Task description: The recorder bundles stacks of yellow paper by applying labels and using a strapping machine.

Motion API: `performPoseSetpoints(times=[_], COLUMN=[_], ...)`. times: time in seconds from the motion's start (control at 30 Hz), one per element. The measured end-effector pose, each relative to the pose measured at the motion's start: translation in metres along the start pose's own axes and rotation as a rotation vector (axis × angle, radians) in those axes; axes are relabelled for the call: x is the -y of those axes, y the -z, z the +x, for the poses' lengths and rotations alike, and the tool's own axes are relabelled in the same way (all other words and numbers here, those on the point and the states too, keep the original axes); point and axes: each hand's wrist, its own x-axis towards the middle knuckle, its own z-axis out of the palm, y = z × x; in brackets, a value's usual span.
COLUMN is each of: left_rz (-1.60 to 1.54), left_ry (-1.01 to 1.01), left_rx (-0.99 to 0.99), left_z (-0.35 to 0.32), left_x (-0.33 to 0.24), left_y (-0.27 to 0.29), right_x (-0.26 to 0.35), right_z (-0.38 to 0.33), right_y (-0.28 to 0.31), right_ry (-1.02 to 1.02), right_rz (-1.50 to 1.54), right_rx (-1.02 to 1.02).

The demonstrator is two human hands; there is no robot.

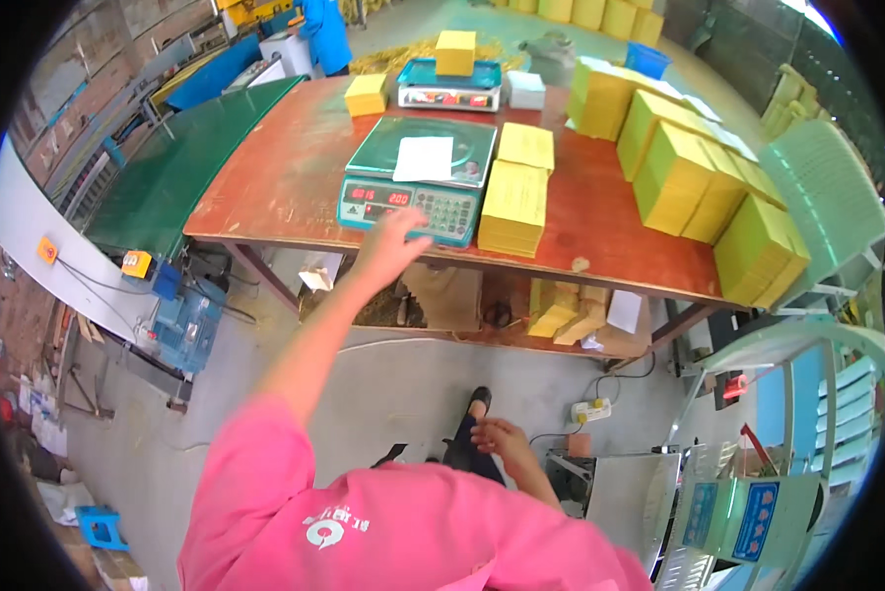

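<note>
The near scale sits on the table, with a sheet on top. A pile of paper stands just to its right. Behind it is the far scale, with a block on it and a smaller pile to its left. More stacks line the table's right side. A long belt is left of the table, a chair is right of it, and the left hand is at the near scale's front
</note>
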Motion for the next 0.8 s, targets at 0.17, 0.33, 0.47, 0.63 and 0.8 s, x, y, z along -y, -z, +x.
performPoseSetpoints(times=[0.17,0.33,0.47,0.63,0.8], left_rz=[0.248,0.294,0.265,0.169,-0.145], left_ry=[-0.062,0.056,0.041,0.031,0.184], left_rx=[0.005,0.123,0.235,0.206,0.224], left_z=[0.094,0.134,0.153,0.160,0.157], left_x=[0.039,0.074,0.087,0.096,0.113], left_y=[-0.013,-0.025,-0.018,-0.003,0.002], right_x=[0.089,0.192,0.256,0.297,0.346], right_z=[0.061,0.104,0.125,0.136,0.146], right_y=[-0.002,-0.009,-0.018,-0.039,-0.084], right_ry=[0.042,0.098,0.219,0.221,0.268], right_rz=[-0.020,-0.131,-0.259,-0.239,-0.088], right_rx=[0.143,0.277,0.405,0.499,0.410])
